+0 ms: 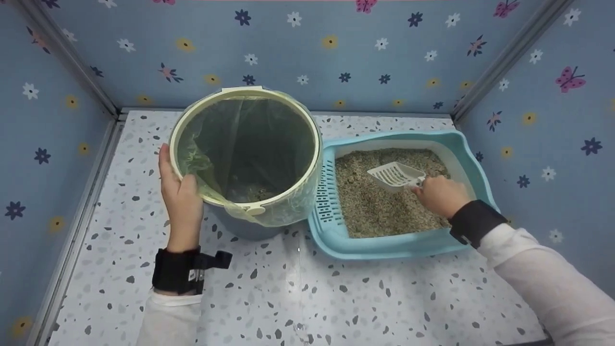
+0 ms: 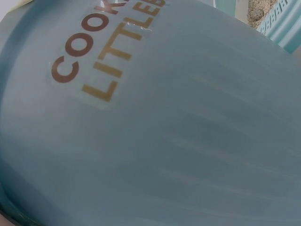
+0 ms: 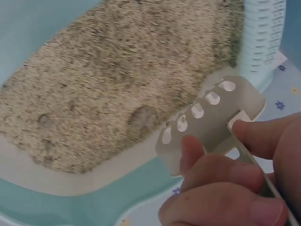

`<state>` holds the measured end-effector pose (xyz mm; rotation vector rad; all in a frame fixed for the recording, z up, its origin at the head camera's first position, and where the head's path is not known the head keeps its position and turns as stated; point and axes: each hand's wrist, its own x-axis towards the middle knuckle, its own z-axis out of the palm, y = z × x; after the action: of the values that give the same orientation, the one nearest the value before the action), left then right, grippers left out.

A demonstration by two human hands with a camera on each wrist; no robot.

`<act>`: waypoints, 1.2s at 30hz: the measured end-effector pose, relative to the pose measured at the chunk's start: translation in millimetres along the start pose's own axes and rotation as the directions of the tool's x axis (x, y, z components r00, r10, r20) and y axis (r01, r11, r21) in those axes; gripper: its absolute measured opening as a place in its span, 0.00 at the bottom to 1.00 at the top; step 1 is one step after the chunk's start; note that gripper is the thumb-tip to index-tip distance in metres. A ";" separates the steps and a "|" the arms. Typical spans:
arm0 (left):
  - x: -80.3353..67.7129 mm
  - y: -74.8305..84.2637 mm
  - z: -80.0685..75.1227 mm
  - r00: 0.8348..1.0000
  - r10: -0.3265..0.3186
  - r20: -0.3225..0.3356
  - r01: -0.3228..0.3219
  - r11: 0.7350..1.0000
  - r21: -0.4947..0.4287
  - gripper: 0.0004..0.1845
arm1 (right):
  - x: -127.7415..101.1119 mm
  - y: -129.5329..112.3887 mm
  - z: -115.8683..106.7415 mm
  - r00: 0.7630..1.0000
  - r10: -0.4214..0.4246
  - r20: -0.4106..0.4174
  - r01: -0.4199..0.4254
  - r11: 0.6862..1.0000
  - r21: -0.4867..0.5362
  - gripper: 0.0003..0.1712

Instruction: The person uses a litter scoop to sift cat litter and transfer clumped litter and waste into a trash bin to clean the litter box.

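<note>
The right hand grips a slotted scoop over the litter in the tray; nothing looks lifted yet. The left hand clasps the lined bin beside it, with little inside.

One bin, one litter tray, one scoop, two hands.

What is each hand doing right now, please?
Left hand: grips the rim of the bin.
Right hand: holds the scoop over the litter tray.
</note>
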<state>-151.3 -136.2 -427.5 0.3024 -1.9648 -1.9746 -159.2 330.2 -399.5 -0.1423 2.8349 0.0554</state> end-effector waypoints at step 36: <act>-0.1 0.5 0.1 1.000 0.005 -0.015 -0.005 1.000 0.015 0.38 | 78.1 -0.6 27.6 0.958 0.166 0.232 -0.196 0.974 0.112 0.27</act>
<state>-151.2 -136.0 -427.0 0.3150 -1.9698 -1.9495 -225.1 323.9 -449.3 0.1461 2.6101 -0.0756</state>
